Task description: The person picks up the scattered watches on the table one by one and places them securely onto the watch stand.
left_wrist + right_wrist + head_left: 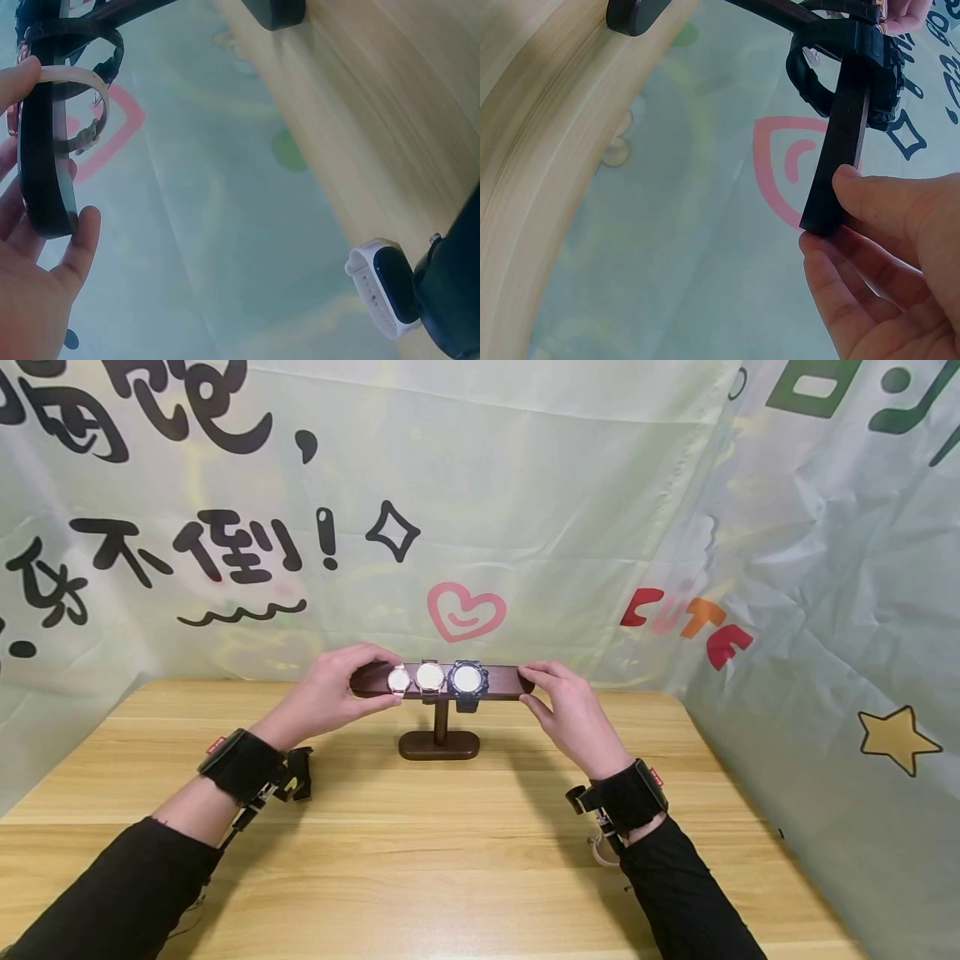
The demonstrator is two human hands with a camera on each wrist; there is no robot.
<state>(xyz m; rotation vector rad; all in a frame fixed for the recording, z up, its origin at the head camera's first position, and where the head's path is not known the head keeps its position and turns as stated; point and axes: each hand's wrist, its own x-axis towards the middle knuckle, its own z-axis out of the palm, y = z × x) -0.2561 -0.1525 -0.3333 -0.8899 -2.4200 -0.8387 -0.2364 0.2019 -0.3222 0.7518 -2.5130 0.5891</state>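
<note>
A dark wooden T-shaped watch stand (504,683) stands on the table, bearing three watches in a row. My left hand (330,693) reaches round its left end; thumb and fingers pinch the small watch (399,680) with a pale strap, seen below the thumb in the left wrist view. Beside it sits a round-faced watch (431,676) on a dark strap, then a chunky black watch (468,679), which shows from beneath in the right wrist view. My right hand (573,710) pinches the bar's right end between thumb and fingers.
The wooden table (390,852) meets a printed cloth backdrop (555,527) behind the stand. A white-strapped fitness band (382,289) appears at the lower right of the left wrist view, beside a dark part. Under my right wrist hangs a pale loop (602,853).
</note>
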